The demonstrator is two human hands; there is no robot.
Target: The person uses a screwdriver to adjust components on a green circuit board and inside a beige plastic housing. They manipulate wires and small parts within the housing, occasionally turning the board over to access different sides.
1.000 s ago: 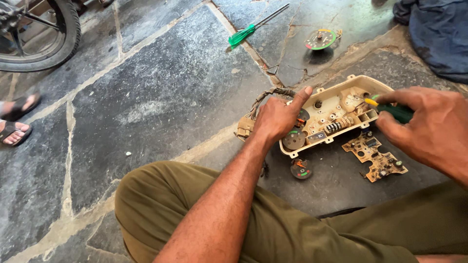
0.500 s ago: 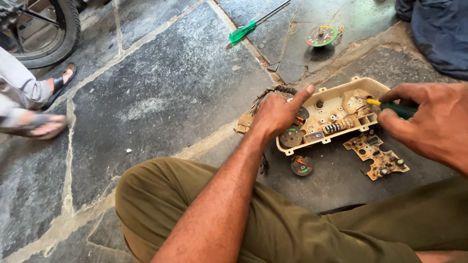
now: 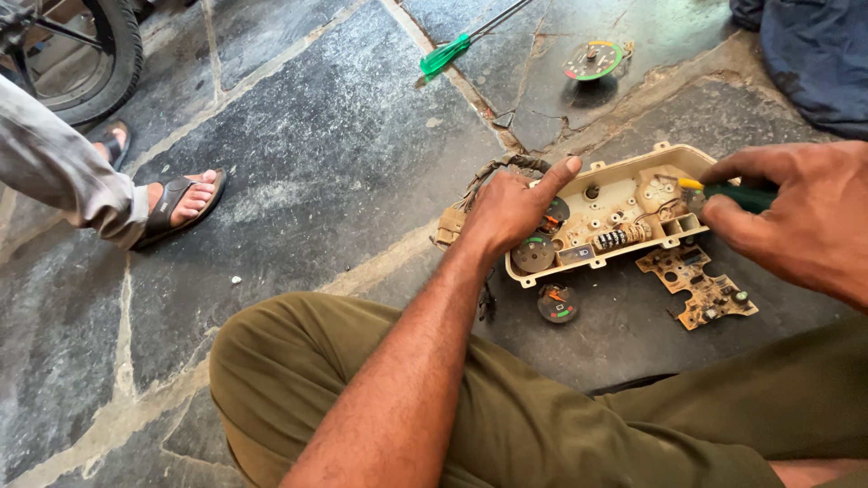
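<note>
On the stone floor, a cream instrument housing [image 3: 624, 212] lies between two hands. Left hand [image 3: 511, 210] presses its near end, forefinger stretched out. Right hand [image 3: 800, 221] grips a green-handled screwdriver [image 3: 737, 194] at its far end. A bystander's sandalled foot [image 3: 176, 203] has stepped closer since before. Nearby lie a brown circuit board [image 3: 701, 285], a small gauge [image 3: 558, 304] and another green screwdriver [image 3: 452, 52].

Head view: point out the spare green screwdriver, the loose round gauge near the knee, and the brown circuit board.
Screwdriver [image 3: 443, 56], head view, on its green handle.
Gauge [image 3: 557, 304], head view, dial centre.
Circuit board [image 3: 698, 285], head view, its middle.
</note>
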